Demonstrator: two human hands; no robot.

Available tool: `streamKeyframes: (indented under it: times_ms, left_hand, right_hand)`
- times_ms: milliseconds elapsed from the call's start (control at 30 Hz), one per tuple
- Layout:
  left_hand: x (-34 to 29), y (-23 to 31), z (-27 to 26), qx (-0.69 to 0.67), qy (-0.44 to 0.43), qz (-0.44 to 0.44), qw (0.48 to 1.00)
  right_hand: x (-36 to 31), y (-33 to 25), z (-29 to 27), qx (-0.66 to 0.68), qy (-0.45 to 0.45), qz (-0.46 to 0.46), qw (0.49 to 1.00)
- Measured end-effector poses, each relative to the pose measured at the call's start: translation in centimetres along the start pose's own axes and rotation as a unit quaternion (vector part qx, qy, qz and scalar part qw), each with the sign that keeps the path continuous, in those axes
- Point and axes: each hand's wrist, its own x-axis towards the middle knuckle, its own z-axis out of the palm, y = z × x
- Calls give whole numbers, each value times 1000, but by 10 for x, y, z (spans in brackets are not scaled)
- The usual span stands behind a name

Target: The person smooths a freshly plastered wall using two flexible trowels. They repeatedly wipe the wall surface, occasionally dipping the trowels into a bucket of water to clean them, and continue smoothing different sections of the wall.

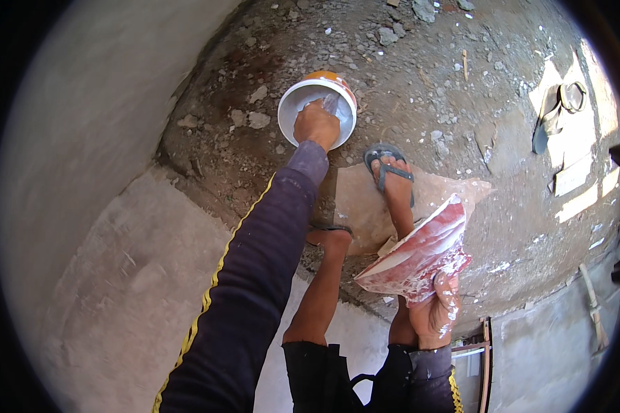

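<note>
My left hand (316, 125) reaches down into a white bucket (288, 113) with an orange outer side. Its fingers are curled, and a pale, greyish piece (331, 103) shows beside them; its kind is unclear. White material coats part of the bucket's inside. Lower right, my right hand (434, 311) grips the near edge of a red, bowl-like flexible piece (427, 251), folded and smeared with white paste. White smears also mark the right fingers. The red piece is held above a brown sheet (358, 206) lying on the ground.
My sandalled foot (393, 175) stands on the sheet. Rubble (258, 120) and stones litter the dirt floor around the bucket. A plain wall (103, 89) rises at left. Loose sandals (551, 117) lie in sunlight at far right. A pipe-like piece (592, 303) lies at lower right.
</note>
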Motion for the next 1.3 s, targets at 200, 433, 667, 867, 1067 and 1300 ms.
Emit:
streamKeyframes:
  times_ms: [200, 433, 667, 867, 1067, 1300]
  left_hand:
    - [-1, -14, -26, -49, -40, 33, 997]
    - [-33, -46, -59, -153, -28, 82, 984]
    - [-64, -82, -69, -353, -14, 97, 931]
    - [-92, -98, -75, -518, -24, 89, 850]
    - [-129, -87, -119, -610, -13, 135, 781]
    - [-194, -39, -243, -603, 21, 351, 716]
  right_hand:
    - [1, -4, 3, -7, 8, 1, 1000]
    - [19, -5, 21, -66, -30, -21, 997]
    - [93, 12, 43, -227, -59, -65, 970]
    - [152, 60, 43, -134, -88, 42, 986]
    - [133, 105, 62, 21, -163, 103, 981]
    - [36, 120, 157, 193, -264, 194, 925]
